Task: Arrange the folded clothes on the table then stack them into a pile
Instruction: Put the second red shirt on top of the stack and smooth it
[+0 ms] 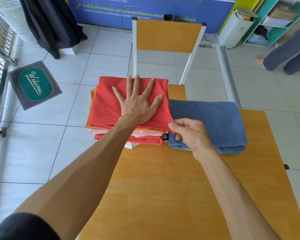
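Head view, steeply down over table (180, 196)

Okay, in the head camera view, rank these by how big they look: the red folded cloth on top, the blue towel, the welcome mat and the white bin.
1. Red folded cloth and blue towel: too alike to rank, both partly covered by the hands.
2. Welcome mat.
3. White bin, though it stands farthest away, so its true size is unsure.
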{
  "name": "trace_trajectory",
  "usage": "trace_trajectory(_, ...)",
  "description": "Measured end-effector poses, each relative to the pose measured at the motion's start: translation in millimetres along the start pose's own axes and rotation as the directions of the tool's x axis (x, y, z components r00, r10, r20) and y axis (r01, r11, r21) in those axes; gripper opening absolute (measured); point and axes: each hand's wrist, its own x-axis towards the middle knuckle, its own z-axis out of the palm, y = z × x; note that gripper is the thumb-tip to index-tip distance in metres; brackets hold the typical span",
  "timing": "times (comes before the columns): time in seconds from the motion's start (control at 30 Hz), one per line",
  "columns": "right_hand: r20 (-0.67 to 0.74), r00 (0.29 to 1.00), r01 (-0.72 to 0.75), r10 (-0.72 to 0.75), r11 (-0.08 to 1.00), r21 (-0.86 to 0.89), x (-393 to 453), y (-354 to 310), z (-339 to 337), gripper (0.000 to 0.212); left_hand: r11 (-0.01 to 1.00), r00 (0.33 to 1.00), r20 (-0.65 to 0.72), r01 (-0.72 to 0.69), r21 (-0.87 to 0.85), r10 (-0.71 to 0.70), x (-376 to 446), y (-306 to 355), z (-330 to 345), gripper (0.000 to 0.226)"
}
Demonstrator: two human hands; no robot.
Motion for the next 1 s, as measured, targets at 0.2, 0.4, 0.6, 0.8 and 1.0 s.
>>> trace_trajectory(0.2,-0.13,0.989,0.065,-0.07,0.997,-0.036,32.6,-33.9,11.0,0.042,1.0,1.0,-0.005,-0.018,-0.017,0.018,-1.7,-1.6,1.9,0.065)
trace_trajectory(0.4,-0.255,0.944,0.147,-0.211,0.958,-0.248,90.5,-69.5,37.4,0.035,0.998,0.999,-0.035,-0.027,-0.053,0.026,-4.2,-6.4,2.8,0.055)
trace_trajectory(0.6,-0.272,0.962,-0.014,-0.015,0.994,-0.106,113.7,-57.1,33.7,0.043,0.999,0.999,-0.047,-0.013,-0.039,0.011,-3.1,-5.7,5.0,0.059)
trace_trajectory(0.8,-0.288,0.756,0.271,-0.588,0.681,-0.68,94.9,-70.9,57.0,0.033,0.978,0.997,-0.068,0.011,-0.21,-0.026,-2.1,-10.7,-11.8,0.054)
trace_trajectory(1.0,0.066,0.804,0.347,-0.59,0.377,-0.859,97.0,-80.8,94.4,0.045,0.927,0.946,-0.212,0.167,-0.336,-0.247,11.9,-49.9,-36.7,0.051)
